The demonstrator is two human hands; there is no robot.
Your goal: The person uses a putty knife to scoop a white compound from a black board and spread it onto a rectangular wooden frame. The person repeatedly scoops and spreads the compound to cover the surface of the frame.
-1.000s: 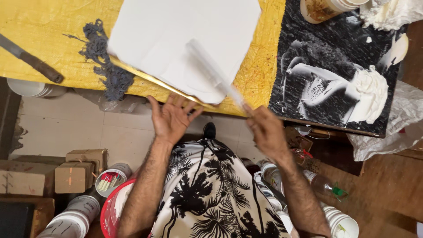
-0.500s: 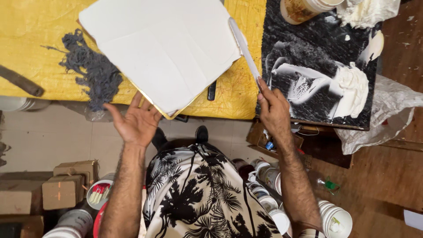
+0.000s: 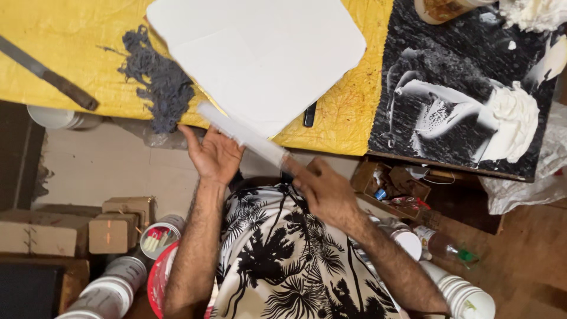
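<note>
White square board (image 3: 260,59) at upper centre overhanging yellow table (image 3: 59,53) edge, liable to tip or smear if scraped unsupported; left hand (image 3: 215,156) open-fingered beneath it, holding nothing; right hand (image 3: 322,189) closed on translucent scraper strip (image 3: 245,134).

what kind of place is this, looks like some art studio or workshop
Probably a painter's or craft workshop. A dark mixing board carries smeared white paste, a white panel lies on the yellow-covered table, and white tubs crowd the floor.
</note>
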